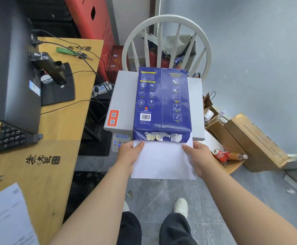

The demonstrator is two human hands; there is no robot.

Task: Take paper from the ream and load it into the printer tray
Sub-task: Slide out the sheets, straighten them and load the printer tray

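Note:
A blue-wrapped ream lies on top of a grey printer, its torn near end facing me. A stack of white paper sticks out of that torn end toward me, part way out of the wrapper. My left hand grips the stack's left edge, thumb on top. On the stack's right edge sits my right hand, also with its thumb on top. The printer's control panel shows just below the ream's left corner. The printer tray is hidden under the paper.
A white spindle-back chair stands behind the printer. To the left is a wooden desk with a black monitor, keyboard and cables. On the right lie cardboard boxes, a cola can and a bottle. My feet stand on the grey tiled floor.

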